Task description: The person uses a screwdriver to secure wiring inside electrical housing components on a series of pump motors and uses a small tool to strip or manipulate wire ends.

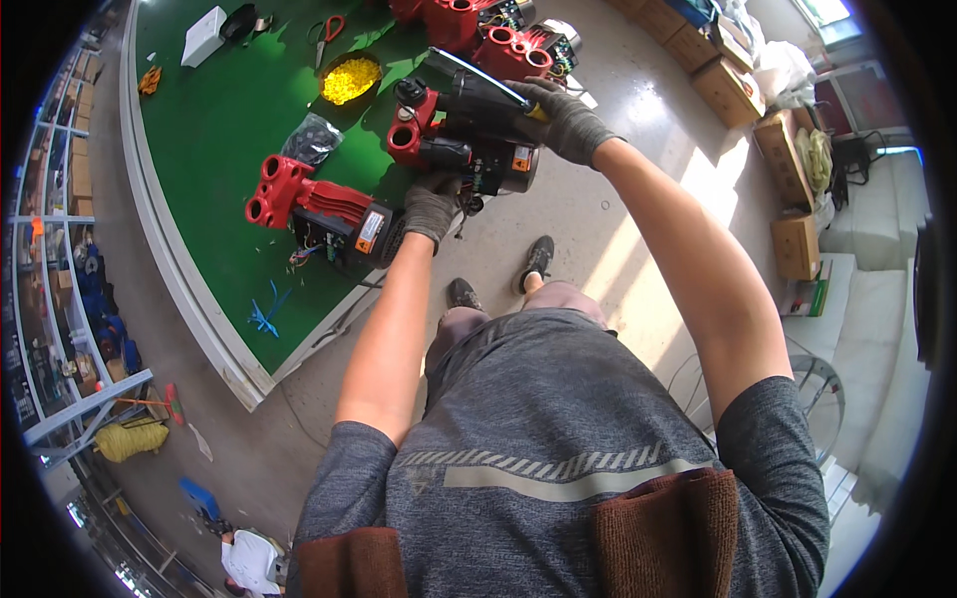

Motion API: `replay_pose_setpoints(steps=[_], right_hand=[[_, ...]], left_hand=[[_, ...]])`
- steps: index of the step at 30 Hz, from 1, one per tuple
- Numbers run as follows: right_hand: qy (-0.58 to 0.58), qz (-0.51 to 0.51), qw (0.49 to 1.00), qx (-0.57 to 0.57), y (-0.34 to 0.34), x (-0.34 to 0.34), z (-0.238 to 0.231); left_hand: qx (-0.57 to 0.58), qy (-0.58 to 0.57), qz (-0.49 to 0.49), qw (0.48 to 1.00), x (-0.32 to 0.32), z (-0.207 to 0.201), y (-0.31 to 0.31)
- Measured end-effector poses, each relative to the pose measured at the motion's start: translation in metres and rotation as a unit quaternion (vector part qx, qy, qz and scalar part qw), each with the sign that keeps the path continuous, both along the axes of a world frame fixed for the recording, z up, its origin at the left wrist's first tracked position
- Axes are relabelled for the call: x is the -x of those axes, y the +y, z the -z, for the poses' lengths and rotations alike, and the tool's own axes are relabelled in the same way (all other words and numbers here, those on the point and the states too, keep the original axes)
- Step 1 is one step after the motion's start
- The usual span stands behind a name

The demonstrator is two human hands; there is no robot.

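Grey work gloves cover both hands. My right hand [568, 122] is closed round the yellow and black handle of what looks like a long screwdriver [488, 80], whose bright shaft points to the far left across a black motor cover [481, 105]. Below that cover is a red and black pump [407, 138] with exposed wiring. My left hand [431, 207] is at the near side of this pump, fingers curled against its wired part; their tips are partly hidden. Just left of that hand lies a second red pump [329, 199] with a black motor and loose wires.
On the green-topped table [199, 189] are a bowl of yellow small parts [351, 82], red-handled scissors [327, 38], a clear plastic bag [312, 139], blue ties [266, 311] and a white box [204, 37]. More red pumps [513, 50] stand beyond. Cartons [728, 92] line the right; another person [249, 560] is lower left.
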State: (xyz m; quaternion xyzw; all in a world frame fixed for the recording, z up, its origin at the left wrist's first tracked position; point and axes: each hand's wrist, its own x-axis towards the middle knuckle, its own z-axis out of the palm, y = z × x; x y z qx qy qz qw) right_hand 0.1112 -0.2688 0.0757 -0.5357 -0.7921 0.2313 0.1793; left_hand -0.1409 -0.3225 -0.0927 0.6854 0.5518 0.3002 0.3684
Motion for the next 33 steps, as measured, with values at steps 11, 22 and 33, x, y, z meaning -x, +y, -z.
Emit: replay_pose_setpoints(steps=[11,22,33], right_hand=[[-0.016,0.002,1.0,0.014,0.003,-0.001,0.001],[-0.016,0.041,0.994,-0.104,-0.074,0.038,-0.013],[0.007,0.049,0.996,0.078,-0.079,0.102,0.056]], left_hand=[[0.018,-0.086,-0.057,0.994,0.007,0.002,-0.01],[-0.089,-0.157,-0.075,0.981,0.012,0.009,-0.053],[-0.047,-0.148,-0.124,0.98,0.008,-0.012,-0.064]])
